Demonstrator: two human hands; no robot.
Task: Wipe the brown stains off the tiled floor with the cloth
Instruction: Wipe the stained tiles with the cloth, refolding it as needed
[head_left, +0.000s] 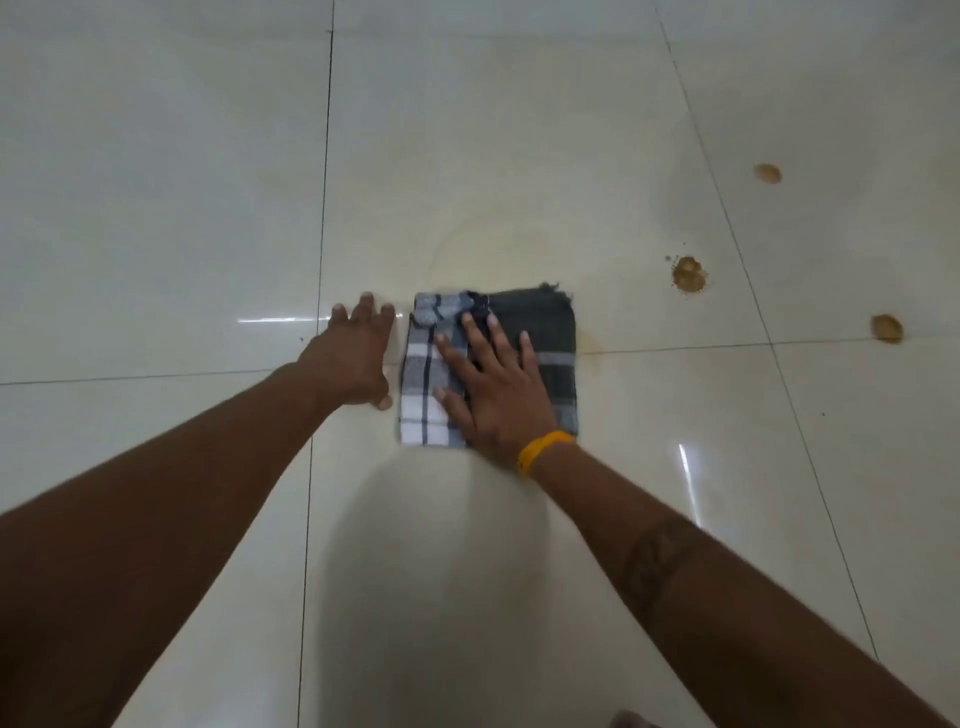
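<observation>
A folded checked cloth (556, 332), white and grey on its left half and dark grey on its right, lies flat on the glossy cream tiled floor (156, 208). My right hand (493, 389), with a yellow wristband, presses flat on the cloth with fingers spread. My left hand (353, 358) rests on the bare tile just left of the cloth, fingers spread. Three brown stains sit to the right: one far (768, 173), one with small splatter dots (689, 274), one near a grout line (887, 328). A faint brownish smear (592, 342) shows at the cloth's right edge.
Dark grout lines (324, 208) cross the floor between large tiles. A pale yellowish wet film (493, 244) spreads beyond the cloth. Light glare streaks (688, 483) shine on the tile at the right. Part of a foot (631, 719) shows at the bottom edge.
</observation>
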